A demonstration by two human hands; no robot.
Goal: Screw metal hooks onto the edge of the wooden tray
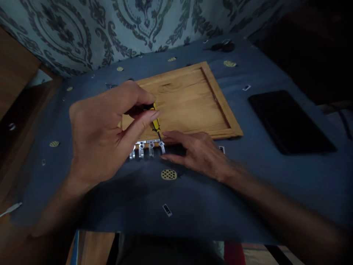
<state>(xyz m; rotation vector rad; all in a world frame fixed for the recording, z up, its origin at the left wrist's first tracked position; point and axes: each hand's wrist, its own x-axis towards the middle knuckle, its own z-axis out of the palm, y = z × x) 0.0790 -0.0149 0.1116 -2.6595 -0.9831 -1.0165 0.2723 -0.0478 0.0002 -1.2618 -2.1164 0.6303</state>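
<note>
My left hand [107, 129] pinches the yellow and black handle of a small screwdriver [155, 119] between thumb and finger. The shaft points down to a metal hook rack [146, 142] along the near edge of a framed wooden board [182, 103]. Its tip meets the rack at the rightmost hook [162, 148]. My right hand [201, 152] has thumb and fingertips closed around that hook from the right, steadying it. Several silvery hooks hang in a row, the left ones partly behind my left hand. The board lies flat, its left part hidden by the same hand.
A dark blue cloth [220, 206] with pineapple prints covers the table. To the right lies a black tablet-like slab [289, 121]. Near the patterned curtain [149, 22] at the back rests a dark object [222, 46]. A white cable end [12, 208] is at lower left.
</note>
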